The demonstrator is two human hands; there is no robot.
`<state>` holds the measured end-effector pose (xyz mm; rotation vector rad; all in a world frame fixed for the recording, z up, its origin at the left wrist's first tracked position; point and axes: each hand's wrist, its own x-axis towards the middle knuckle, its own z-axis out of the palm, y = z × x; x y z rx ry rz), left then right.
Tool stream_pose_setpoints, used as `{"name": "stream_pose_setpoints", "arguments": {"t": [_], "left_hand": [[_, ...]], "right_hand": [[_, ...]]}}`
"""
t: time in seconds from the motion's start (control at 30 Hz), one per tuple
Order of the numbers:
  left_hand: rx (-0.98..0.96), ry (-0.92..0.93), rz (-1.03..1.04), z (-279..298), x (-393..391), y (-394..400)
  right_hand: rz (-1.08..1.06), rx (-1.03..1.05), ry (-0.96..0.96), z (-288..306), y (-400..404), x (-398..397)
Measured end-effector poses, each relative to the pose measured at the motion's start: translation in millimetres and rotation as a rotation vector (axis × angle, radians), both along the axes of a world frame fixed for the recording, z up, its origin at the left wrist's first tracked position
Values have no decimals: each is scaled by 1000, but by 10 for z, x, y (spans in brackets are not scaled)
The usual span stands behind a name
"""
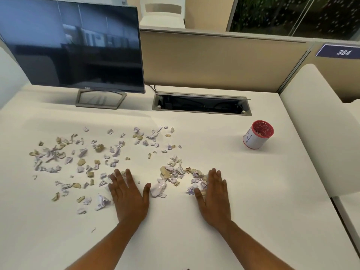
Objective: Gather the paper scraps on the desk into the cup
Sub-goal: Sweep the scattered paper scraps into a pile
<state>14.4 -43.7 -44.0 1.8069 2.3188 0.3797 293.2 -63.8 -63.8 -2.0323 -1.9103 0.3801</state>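
Several small lilac and tan paper scraps [81, 162] lie scattered over the white desk [253, 191], mostly left and centre. A denser pile of scraps [175, 174] sits between my hands. My left hand [128, 197] lies flat on the desk with straight fingers, touching scraps at its fingertips. My right hand [213, 197] also lies flat, its fingers and thumb against the pile's right side. A white cup with a red rim [257, 137] stands upright at the right, some scraps inside it, well away from both hands.
A dark monitor [72, 45] on its stand [100, 99] fills the back left. An open cable box [201, 104] is set into the desk behind the scraps. A beige partition [224, 61] closes the back; a white chair [319, 123] stands at the right.
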Motion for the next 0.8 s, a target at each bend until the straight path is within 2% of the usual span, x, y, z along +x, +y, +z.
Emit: {"name": "stream_pose_setpoints", "arguments": {"t": [0.07,0.23,0.3,0.37,0.43,0.53,0.67,0.8], "left_hand": [[-38,-50,-73,-18,81,29],[-38,-184,-429,-25,215,188],[-41,-308,-525,22,170,248],[24,-284,-577,82,44,287],[113,-150,-516,132,-180,310],[162,-57,-307,211,-580,312],[186,-53,-136,262,-1027,298],[144,-69,-45,206,-1355,161]], "right_hand": [[13,-20,-18,23,89,-230],[128,-52,-26,82,296,-714],[234,-33,73,119,357,-815],[239,1,259,160,395,-805],[92,61,346,167,420,-743],[-93,76,306,160,455,-730],[-129,26,170,150,576,-956],[-51,6,171,172,622,-1246]]}}
